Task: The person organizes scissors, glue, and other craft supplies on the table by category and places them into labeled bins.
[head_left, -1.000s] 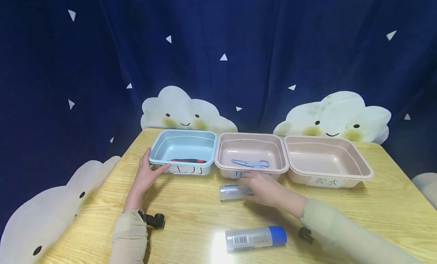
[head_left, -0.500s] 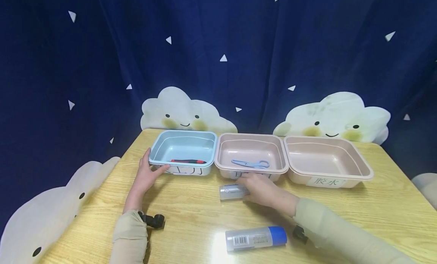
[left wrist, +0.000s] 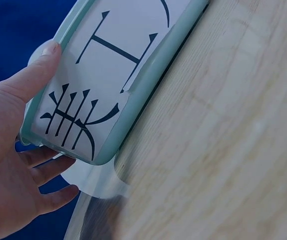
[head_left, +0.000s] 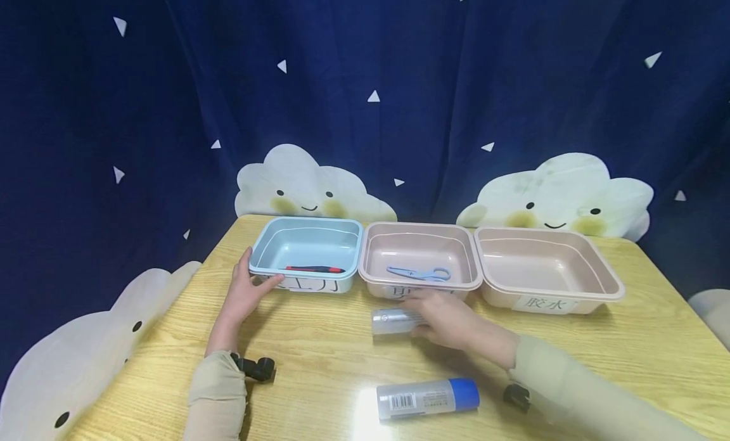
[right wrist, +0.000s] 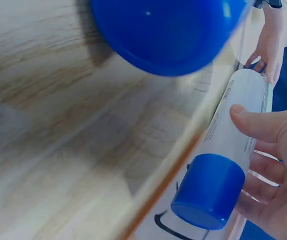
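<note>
My left hand (head_left: 242,296) holds the near left corner of a light blue bin (head_left: 308,222), thumb (left wrist: 46,55) on its labelled front and fingers around the side. Inside that bin lies a red and black utility knife (head_left: 313,269). My right hand (head_left: 447,317) grips a glue bottle (head_left: 389,322) in front of the middle pink bin (head_left: 419,228). The right wrist view shows its blue cap (right wrist: 208,190) and white body, thumb on one side and fingers on the other. A pair of blue scissors (head_left: 407,273) lies in the middle bin.
A second glue bottle (head_left: 416,400) with a blue cap lies on the wooden table (head_left: 319,365) nearer me. Right of the middle bin stands another pink bin (head_left: 547,235) with a label. A dark blue curtain (head_left: 342,80) with clouds hangs behind the table.
My right hand and the gripped glue bottle have shifted slightly to the right, and the bottle seems turned a little. The left hand and bins have stayed in place.
</note>
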Available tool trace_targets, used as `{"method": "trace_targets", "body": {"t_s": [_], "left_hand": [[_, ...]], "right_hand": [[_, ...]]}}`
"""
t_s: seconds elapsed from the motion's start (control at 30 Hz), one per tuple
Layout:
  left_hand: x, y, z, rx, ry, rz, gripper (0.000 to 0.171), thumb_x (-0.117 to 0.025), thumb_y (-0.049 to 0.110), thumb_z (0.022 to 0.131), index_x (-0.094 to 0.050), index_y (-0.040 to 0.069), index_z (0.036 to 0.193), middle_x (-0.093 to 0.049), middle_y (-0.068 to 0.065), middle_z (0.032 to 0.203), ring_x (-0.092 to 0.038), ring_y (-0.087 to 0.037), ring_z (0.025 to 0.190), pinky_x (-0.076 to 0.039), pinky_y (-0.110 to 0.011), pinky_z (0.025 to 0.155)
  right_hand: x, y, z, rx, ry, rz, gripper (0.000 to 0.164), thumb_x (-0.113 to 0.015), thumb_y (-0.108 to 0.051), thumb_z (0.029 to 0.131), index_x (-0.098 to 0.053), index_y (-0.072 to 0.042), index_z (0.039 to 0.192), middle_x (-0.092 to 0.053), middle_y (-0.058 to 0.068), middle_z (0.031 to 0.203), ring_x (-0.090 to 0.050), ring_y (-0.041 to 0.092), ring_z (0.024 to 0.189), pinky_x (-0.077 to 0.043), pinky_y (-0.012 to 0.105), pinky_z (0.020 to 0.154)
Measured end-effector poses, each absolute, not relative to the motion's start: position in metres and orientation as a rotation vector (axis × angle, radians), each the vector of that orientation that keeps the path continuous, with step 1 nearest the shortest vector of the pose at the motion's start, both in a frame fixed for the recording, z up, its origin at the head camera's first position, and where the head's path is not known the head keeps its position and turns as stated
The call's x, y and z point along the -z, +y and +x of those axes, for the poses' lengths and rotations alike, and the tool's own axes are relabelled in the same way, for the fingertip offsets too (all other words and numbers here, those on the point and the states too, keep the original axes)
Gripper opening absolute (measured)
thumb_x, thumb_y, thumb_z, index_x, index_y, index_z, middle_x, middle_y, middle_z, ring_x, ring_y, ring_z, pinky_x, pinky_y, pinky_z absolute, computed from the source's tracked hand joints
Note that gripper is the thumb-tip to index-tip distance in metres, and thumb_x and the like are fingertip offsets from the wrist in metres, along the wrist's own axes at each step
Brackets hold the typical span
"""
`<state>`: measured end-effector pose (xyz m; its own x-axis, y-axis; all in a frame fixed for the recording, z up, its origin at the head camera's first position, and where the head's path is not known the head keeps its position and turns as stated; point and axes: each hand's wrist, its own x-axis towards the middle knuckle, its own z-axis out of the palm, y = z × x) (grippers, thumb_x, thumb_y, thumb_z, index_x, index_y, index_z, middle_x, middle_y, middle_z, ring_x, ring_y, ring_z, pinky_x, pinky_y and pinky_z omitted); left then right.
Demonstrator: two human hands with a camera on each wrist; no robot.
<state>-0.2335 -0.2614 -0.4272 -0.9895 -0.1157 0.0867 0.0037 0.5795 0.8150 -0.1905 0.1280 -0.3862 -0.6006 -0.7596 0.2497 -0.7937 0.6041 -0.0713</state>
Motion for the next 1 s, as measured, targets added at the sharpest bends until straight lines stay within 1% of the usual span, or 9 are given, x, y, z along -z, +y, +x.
{"method": "trace_targets", "body": {"t_s": [0.1,0.23,0.43,0.63,0.87,1.0], "left_hand": [[0.426,-0.261,-0.234,1.387,-2.671,0.094,0.107,-0.07,0.045,0.076,0.003,0.012,0.147,-0.015,-0.024,0.143,-0.026,-0.041,0.129,-0.022,-0.054,0.107],[0.425,-0.261,-0.233,1.394,-2.674,0.096,0.107,-0.069,0.045,0.076,0.004,0.012,0.147,-0.015,-0.024,0.143,-0.026,-0.041,0.129,-0.022,-0.053,0.107],[0.423,-0.259,-0.23,1.4,-2.683,0.103,0.106,-0.069,0.044,0.077,0.004,0.012,0.147,-0.014,-0.024,0.143,-0.025,-0.041,0.13,-0.022,-0.053,0.107],[0.423,-0.26,-0.231,1.403,-2.672,0.091,0.106,-0.069,0.044,0.077,0.004,0.012,0.147,-0.014,-0.024,0.144,-0.024,-0.041,0.13,-0.022,-0.053,0.107],[0.424,-0.261,-0.231,1.4,-2.678,0.095,0.107,-0.068,0.046,0.077,0.005,0.013,0.147,-0.011,-0.024,0.145,-0.023,-0.041,0.131,-0.021,-0.053,0.107],[0.424,-0.26,-0.23,1.404,-2.671,0.092,0.107,-0.068,0.046,0.076,0.004,0.012,0.147,-0.013,-0.024,0.144,-0.023,-0.041,0.131,-0.021,-0.054,0.107]], "right_hand": [[0.38,0.134,-0.189,-0.25,-2.604,1.29,0.041,-0.076,-0.022,0.071,-0.065,-0.008,0.108,-0.064,0.003,0.102,-0.06,0.02,0.095,-0.049,0.035,0.084],[0.371,0.143,-0.187,-0.245,-2.559,1.271,0.041,-0.075,-0.016,0.071,-0.065,-0.007,0.109,-0.063,0.004,0.1,-0.059,0.021,0.095,-0.048,0.037,0.086],[0.358,0.16,-0.182,-0.252,-2.54,1.217,0.043,-0.076,-0.012,0.069,-0.064,-0.007,0.11,-0.063,0.005,0.1,-0.058,0.021,0.095,-0.049,0.036,0.083],[0.351,0.178,-0.18,-0.269,-2.541,1.11,0.043,-0.077,-0.007,0.067,-0.064,-0.004,0.107,-0.063,0.008,0.099,-0.06,0.024,0.093,-0.05,0.04,0.081],[0.344,0.202,-0.178,-0.272,-2.531,1.032,0.042,-0.078,-0.008,0.067,-0.064,-0.002,0.106,-0.064,0.01,0.098,-0.059,0.026,0.089,-0.05,0.041,0.077],[0.341,0.216,-0.176,-0.274,-2.547,0.992,0.044,-0.077,-0.007,0.067,-0.063,-0.001,0.108,-0.064,0.011,0.099,-0.059,0.028,0.089,-0.049,0.043,0.078]]}}
